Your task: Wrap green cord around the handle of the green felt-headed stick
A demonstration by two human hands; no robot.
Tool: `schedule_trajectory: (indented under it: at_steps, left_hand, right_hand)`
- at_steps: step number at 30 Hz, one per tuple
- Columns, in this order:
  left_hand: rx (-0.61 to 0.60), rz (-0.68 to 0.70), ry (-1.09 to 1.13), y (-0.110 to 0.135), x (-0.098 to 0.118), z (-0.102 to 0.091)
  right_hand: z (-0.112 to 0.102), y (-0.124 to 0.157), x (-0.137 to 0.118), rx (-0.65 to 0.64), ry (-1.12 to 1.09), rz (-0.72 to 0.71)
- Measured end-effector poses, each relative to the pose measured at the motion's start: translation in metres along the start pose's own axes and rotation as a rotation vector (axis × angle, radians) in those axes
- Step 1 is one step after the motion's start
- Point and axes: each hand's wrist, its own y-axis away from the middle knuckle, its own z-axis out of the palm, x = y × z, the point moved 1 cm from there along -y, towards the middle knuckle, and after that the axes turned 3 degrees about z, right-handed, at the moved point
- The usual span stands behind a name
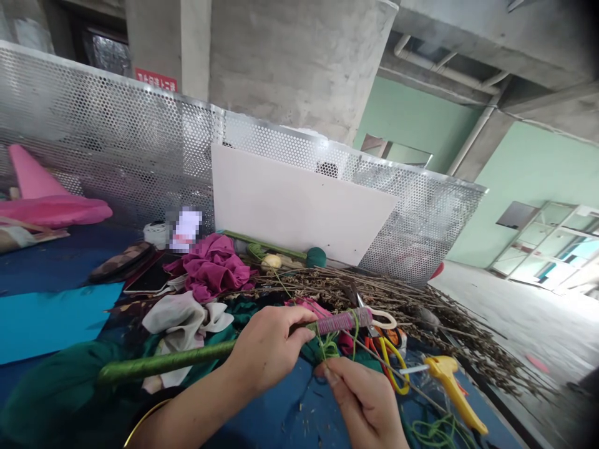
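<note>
A long stick (173,360) wrapped in shiny green lies slanting across the table, and my left hand (269,346) is closed around it near its right part. Beyond my fingers the stick carries a band of purple-grey wound thread (337,322), with a cream loop (384,318) by its tip. My right hand (362,399) pinches a bunch of green yarn (330,347) just below the band. One green strand passes over the band. Scissors with yellow and orange handles (399,368) lie right of my right hand, their blades partly hidden behind the band.
A yellow glue gun (447,377) and loose green yarn (440,431) lie at the right. Dried stalks (397,290) stretch along the back. Magenta cloth (215,265), white cloth (182,321), a phone (147,277) and a blue sheet (51,318) are left. A perforated metal screen (116,137) stands behind.
</note>
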Motion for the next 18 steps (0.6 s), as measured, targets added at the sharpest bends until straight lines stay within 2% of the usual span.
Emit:
schedule_trajectory:
  at_steps: [10,18]
  left_hand:
    - [0.018,0.006,0.039,0.002,-0.003,0.000]
    - [-0.018,-0.020,0.122,0.001,0.002,-0.007]
  right_hand:
    - [0.002,0.002,0.003,-0.016,0.022,0.039]
    - [0.009,0.001,0.017,-0.075,0.109,-0.058]
